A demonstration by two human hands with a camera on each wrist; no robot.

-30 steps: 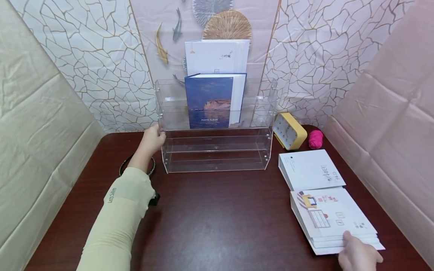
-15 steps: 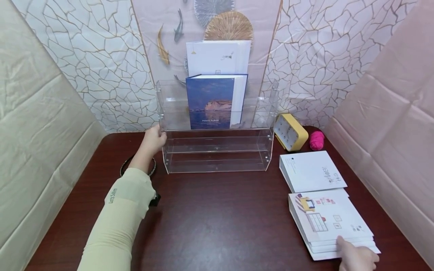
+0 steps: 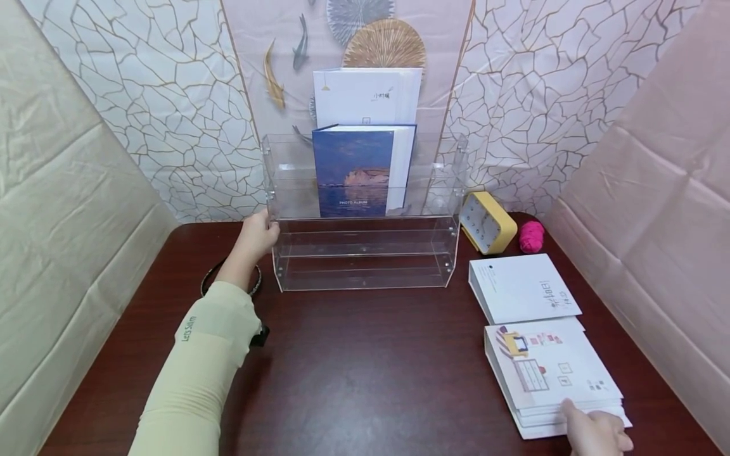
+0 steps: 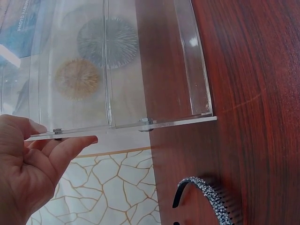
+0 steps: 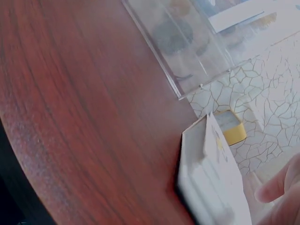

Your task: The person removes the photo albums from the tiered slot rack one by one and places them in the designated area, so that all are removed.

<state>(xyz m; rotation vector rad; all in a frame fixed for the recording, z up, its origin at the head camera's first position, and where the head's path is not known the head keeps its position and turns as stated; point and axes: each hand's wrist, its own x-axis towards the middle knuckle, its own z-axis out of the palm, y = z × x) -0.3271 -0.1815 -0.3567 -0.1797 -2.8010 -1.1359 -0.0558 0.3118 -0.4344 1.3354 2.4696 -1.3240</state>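
A clear acrylic tiered rack stands at the back middle of the table. My left hand grips its left side panel; in the left wrist view the thumb and fingers lie on opposite faces of that panel. A blue photo album stands upright in the rack, with a white album in the tier behind. At the right, my right hand holds the near edge of a white album with a truck drawing, thumb on top; the other fingers are mostly hidden. This album lies flat.
Just beyond the truck album lies another white album. A yellow clock and a pink yarn ball sit at the back right. Behind my left forearm, a dark beaded headband lies on the table.
The truck album has slid slightly left and towards me with my right hand, baring a little more of what lies between it and the farther album. My left hand stays on the rack.
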